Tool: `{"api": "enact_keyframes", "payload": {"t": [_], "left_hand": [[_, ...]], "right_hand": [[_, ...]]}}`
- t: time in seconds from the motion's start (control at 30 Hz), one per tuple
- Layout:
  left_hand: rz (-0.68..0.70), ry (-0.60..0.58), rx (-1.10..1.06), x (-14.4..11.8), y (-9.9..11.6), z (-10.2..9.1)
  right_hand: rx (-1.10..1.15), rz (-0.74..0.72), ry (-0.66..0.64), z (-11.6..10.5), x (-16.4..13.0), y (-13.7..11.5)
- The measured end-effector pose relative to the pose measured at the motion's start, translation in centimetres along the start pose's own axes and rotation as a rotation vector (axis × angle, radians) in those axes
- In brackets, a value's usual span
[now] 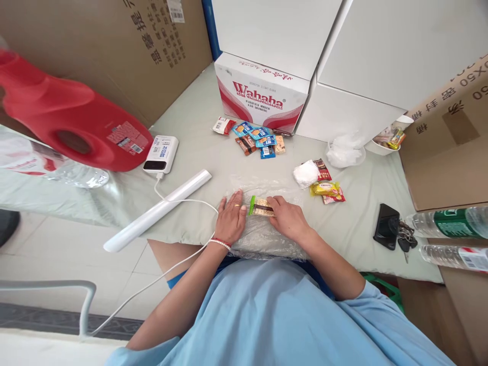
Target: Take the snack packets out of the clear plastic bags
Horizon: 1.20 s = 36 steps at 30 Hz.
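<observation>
Head view. A clear plastic bag [263, 229] is seen spread flat on the table [198, 147], at its near edge directly in front of the person. All places below are given relative to this bag.

The left hand [231, 217] is laid on the bag's left part, palm down and fingers extended; nothing is clasped, the film is only pressed down. The right hand [288, 217] is set on the bag's right part, with fingers curled loosely onto the end of a snack bar [262, 207], which lies across the bag's far half between the two hands. Whether the bar is pinched or merely touched cannot be told. A green clip [251, 205] is noted at the bar's left end, just beside the left fingertips.

The bag is judged light, limp and slippery, liable to crease; it is best taken at an edge. The bar is judged light, fairly stiff and possibly crumbly; it is best held across its long sides.

Beyond the bag, a scatter of small snack packets [257, 138] is recorded in front of a Wahaha carton [259, 96]. To the bag's right lie a yellow packet [326, 189] and, further right, a phone [386, 225]. To its left lie a white tube [160, 208] and a power bank [162, 152], with a red jug [68, 114] beyond.
</observation>
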<state>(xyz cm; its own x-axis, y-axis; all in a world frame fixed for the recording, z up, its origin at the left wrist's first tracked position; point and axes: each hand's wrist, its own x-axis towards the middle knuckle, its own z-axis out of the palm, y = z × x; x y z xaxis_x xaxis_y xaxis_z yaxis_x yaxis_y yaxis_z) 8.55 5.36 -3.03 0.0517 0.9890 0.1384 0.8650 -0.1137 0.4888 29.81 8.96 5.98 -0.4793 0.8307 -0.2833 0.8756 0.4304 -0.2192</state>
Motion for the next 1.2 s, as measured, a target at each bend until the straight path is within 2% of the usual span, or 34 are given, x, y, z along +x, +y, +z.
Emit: {"api": "enact_keyframes", "payload": {"t": [0.13, 0.27, 0.37, 0.47, 0.53, 0.63, 0.7, 0.77, 0.83, 0.9, 0.97, 1.07, 1.2], "left_hand": [[-0.016, 0.016, -0.016, 0.0, -0.1, 0.3], [-0.016, 0.027, -0.021, 0.1, -0.2, 0.2], [0.025, 0.044, -0.034, 0.2, -0.2, -0.9], [0.105, 0.051, -0.010, 0.0, -0.4, -3.2], [0.197, -0.018, -0.007, -0.5, -0.7, -4.9], [0.419, -0.256, -0.056, -2.1, -1.7, -6.9], [0.531, -0.398, -0.063, -3.4, -2.6, -7.3], [0.569, -0.467, -0.035, -4.6, -3.6, -7.1], [0.548, -0.466, -0.015, -5.2, -4.5, -6.7], [0.503, -0.445, -0.043, -5.0, -4.9, -6.5], [0.454, -0.447, -0.131, -4.3, -4.9, -6.7], [0.314, -0.446, -0.290, -2.5, -4.5, -7.6], [0.053, -0.333, -0.336, 0.5, -3.6, -8.0]], "right_hand": [[0.002, 0.001, -0.064, 0.6, 0.6, -0.7], [0.052, -0.021, -0.050, 0.8, 0.7, -0.5], [0.173, -0.083, 0.035, 0.2, -0.7, 0.7], [0.313, -0.190, 0.111, -0.8, -3.7, 2.5], [0.360, -0.287, 0.065, -0.9, -6.1, 3.7], [0.351, -0.370, -0.053, 0.7, -9.6, 5.2], [0.319, -0.343, -0.072, 2.7, -11.2, 5.8], [0.308, -0.286, -0.027, 4.7, -12.0, 6.1], [0.344, -0.245, 0.043, 6.0, -12.0, 6.2], [0.432, -0.240, 0.088, 6.0, -11.4, 6.3], [0.535, -0.218, 0.094, 4.9, -10.6, 6.6], [0.652, -0.100, 0.102, 2.5, -9.1, 7.3], [0.711, 0.065, 0.161, 0.7, -6.5, 8.7]]}}
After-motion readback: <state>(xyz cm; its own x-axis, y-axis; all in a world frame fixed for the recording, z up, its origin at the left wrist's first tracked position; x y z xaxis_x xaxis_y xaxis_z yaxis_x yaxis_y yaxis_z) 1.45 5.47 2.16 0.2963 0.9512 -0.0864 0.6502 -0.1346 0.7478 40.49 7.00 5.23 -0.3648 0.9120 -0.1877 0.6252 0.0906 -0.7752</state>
